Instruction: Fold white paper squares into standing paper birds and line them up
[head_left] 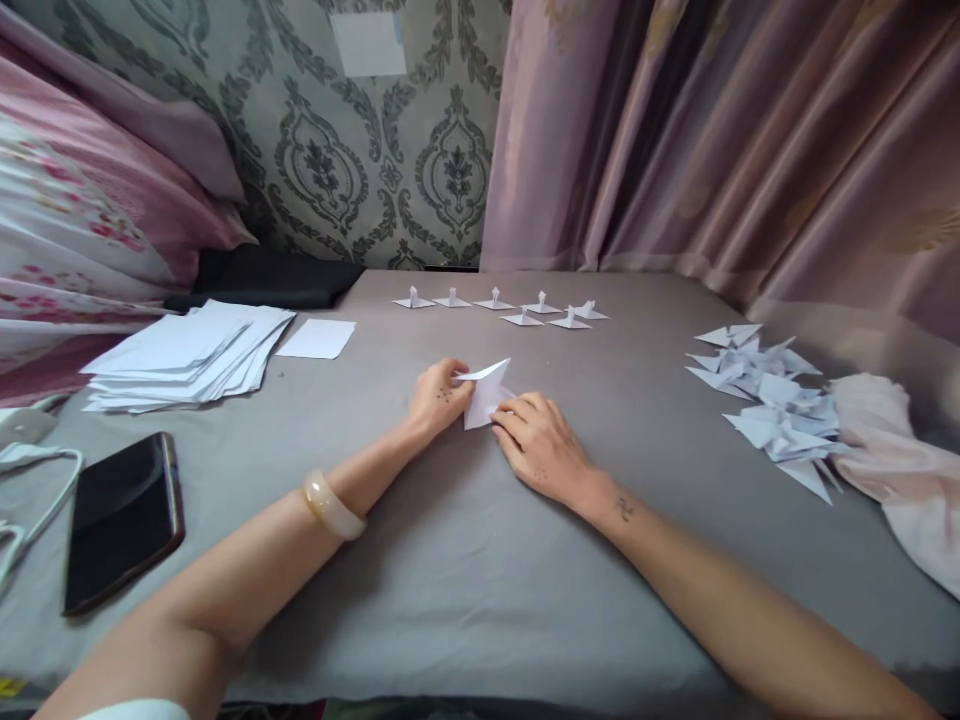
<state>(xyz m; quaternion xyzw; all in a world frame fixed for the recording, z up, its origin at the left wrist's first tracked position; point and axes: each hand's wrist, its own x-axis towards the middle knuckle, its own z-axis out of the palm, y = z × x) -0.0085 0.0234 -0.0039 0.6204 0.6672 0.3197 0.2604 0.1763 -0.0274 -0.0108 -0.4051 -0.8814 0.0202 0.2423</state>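
A partly folded piece of white paper (484,396) is held between my two hands, just above the middle of the table. My left hand (441,393) pinches its left side, fingers closed on the edge. On the lower right side, my right hand (541,440) grips the paper between thumb and fingers. One pointed flap of the paper rises toward the upper right. Part of the sheet is hidden behind my fingers.
Several small folded paper figures (523,317) stand at the back. A heap of folded paper pieces (784,410) lies right, beside a pale cloth (881,420). To the left are a paper stack (187,350), a separate white sheet (317,338), a phone (124,520) and a white cable (56,510).
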